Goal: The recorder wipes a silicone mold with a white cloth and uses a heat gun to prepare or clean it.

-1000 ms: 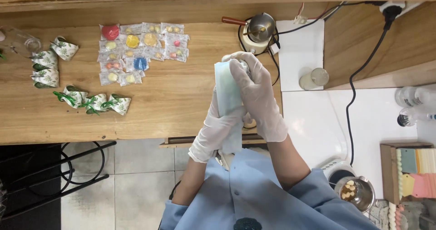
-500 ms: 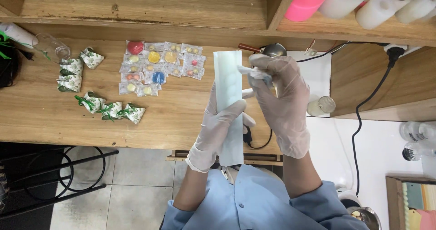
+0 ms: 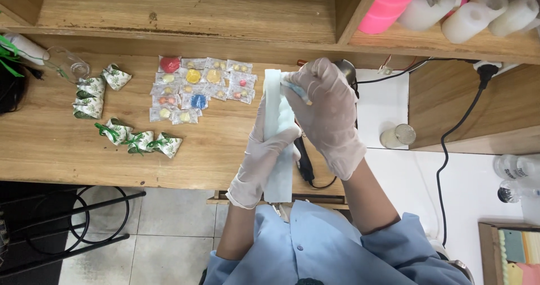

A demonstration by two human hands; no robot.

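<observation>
Both of my hands wear thin pale gloves and hold a long white and pale-blue wrapper (image 3: 278, 175) upright over the wooden worktop (image 3: 50, 144). My left hand (image 3: 264, 153) grips its middle and lower part from the left. My right hand (image 3: 326, 113) pinches its top end, where a small blue-tipped piece shows between the fingers. Left of the hands lies a cluster of small clear packets (image 3: 199, 88) with red, yellow, orange and blue contents.
Several small leaf-patterned wrapped parcels (image 3: 138, 138) lie at the left of the worktop. A black cable (image 3: 450, 150) runs down at the right, beside a small glass jar (image 3: 398, 135). Pink (image 3: 385, 6) and white moulds (image 3: 484, 12) stand on the shelf above.
The view has tilted up, showing more shelf. Both hands and the wrapper stay together; my right hand has shifted up to the wrapper's top end.
</observation>
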